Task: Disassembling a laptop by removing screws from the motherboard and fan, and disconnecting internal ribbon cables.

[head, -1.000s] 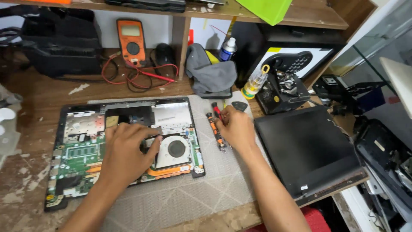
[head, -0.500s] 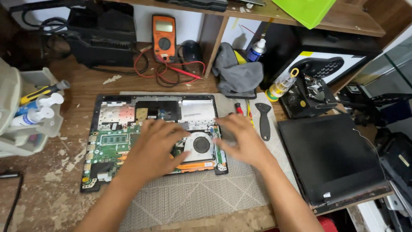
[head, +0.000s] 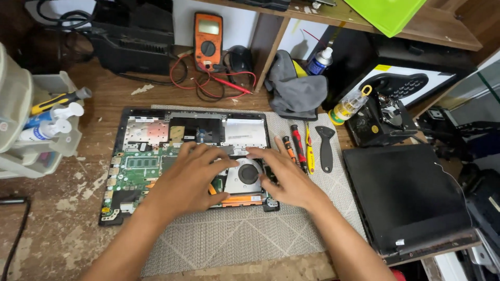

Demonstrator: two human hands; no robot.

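Observation:
An opened laptop base (head: 156, 151) lies on a grey mat (head: 245, 234), its green circuit board (head: 136, 169) and round cooling fan (head: 246, 174) exposed. My left hand (head: 190, 179) rests palm down over the middle of the board, its fingertips touching a grey strip just above the fan. My right hand (head: 284, 174) lies flat on the base's right edge, fingers spread and reaching toward the fan. Neither hand holds anything.
Screwdrivers (head: 298, 145) and a black pry tool (head: 326, 148) lie on the mat right of the base. A black laptop lid (head: 409, 198) sits at the right. Behind are an orange multimeter (head: 208, 41) with red leads, a grey cloth (head: 297, 91) and a spray can (head: 319, 60). A rack with bottles (head: 44, 122) stands at the left.
My right hand left the screwdrivers beside the base and came onto the laptop next to the fan. The left hand stayed on the board. The view shifted left.

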